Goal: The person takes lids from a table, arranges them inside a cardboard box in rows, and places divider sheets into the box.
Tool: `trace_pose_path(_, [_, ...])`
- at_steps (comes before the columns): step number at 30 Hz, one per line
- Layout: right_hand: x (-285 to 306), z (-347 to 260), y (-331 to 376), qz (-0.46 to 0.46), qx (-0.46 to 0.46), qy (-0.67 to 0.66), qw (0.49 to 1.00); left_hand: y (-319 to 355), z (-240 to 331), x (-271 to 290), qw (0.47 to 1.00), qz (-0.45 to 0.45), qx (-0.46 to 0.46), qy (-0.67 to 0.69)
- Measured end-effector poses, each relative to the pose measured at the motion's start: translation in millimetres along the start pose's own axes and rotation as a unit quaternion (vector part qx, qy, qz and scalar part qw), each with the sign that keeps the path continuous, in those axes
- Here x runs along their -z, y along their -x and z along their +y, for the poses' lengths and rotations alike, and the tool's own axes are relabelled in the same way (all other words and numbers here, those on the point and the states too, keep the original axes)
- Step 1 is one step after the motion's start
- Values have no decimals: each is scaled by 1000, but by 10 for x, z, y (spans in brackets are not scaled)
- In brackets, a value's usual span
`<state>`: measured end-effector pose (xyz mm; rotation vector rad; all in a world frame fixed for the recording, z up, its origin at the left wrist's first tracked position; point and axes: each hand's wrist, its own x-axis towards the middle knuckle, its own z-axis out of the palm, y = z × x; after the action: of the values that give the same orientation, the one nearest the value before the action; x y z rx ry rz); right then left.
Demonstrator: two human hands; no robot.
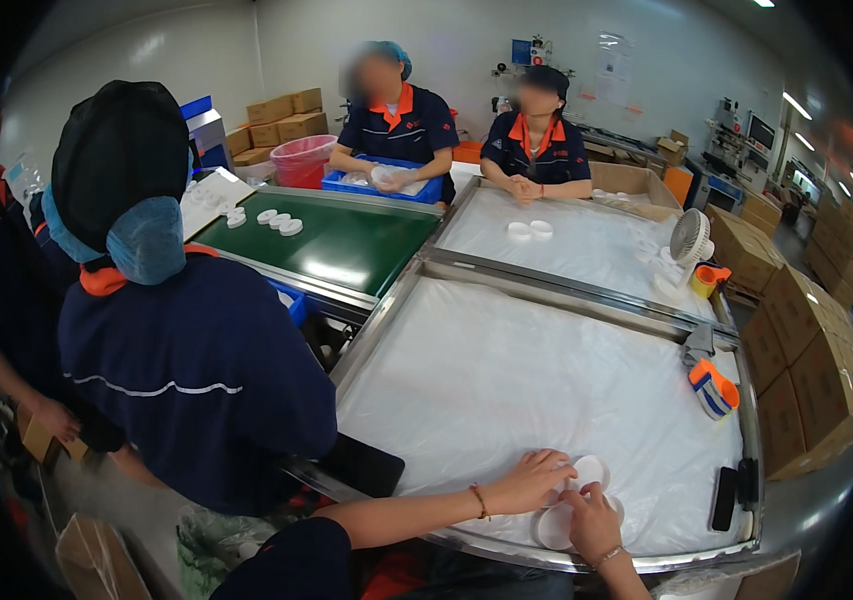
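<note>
Several shallow white round dishes or lids are grouped at the near edge of the plastic-covered table. My left hand reaches in from the left, its fingers bent over one white dish between the hands and closed on it. From the lower right comes my right hand, with curled fingers gripping the same dish. Another white dish lies just under and left of my right hand, and one more shows partly behind that hand. My fingers hide much of the held dish.
A metal rim borders the table, with a black phone-like object and tape rolls at right. A dark tablet-like object lies left. Co-workers stand left and beyond, near a green conveyor and a white fan.
</note>
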<state>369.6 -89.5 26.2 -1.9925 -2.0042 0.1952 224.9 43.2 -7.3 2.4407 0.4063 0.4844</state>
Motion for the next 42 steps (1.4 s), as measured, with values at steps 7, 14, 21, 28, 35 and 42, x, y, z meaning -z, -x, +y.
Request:
trace_pose_path(7, [-14, 17, 13, -3, -6, -3, 1000, -8, -21, -31, 1000, 0, 0, 1])
trace_pose_path(14, [6, -70, -27, 17, -6, -6, 1000, 6, -36, 39, 1000, 8, 0, 0])
trace_pose_path(21, [-80, 46, 19, -27, -11, 5, 1000, -104, -296, -302, 995, 97, -28, 23])
trace_pose_path(28, [56, -47, 23, -40, -15, 44, 998, -164, -275, -381, 988, 124, -69, 52])
trace_pose_path(35, [92, -80, -29, -50, -24, 46, 997, -166, -271, -325, 988, 130, -68, 51])
trace_pose_path(42, [58, -12, -21, -49, -31, 40, 997, -155, -170, -219, 991, 98, -40, 77])
